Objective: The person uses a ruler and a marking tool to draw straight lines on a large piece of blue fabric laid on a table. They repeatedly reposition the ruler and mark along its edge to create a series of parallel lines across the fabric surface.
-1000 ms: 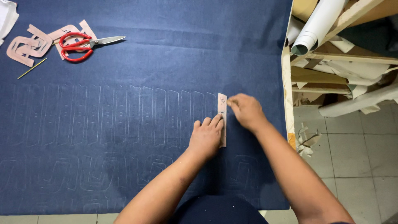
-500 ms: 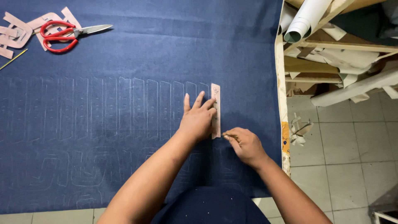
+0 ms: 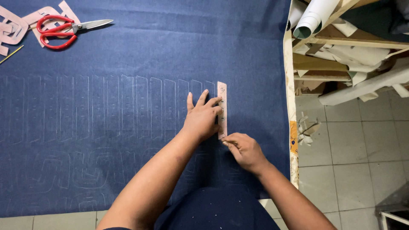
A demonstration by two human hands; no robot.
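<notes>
A large piece of dark blue cloth is covering most of the frame, and rows of pale chalk outlines are running across its middle. Right of the centre, a narrow pinkish template strip is lying upright on the cloth, just at the right end of the chalk row. The left hand is lying flat on the cloth with its fingers spread a little, and the fingertips are pressing on the left edge of the strip. The right hand is sitting just under the lower end of the strip, with fingers pinched narrow around something small; I cannot tell what it is, because it is too small to see. The tip of this pinch is touching the cloth at the bottom corner of the strip.

In the upper left of the frame, red-handled scissors are resting on some pink paper patterns. At the upper right, rolls of white paper are lying on wooden shelves, above a tiled floor.
</notes>
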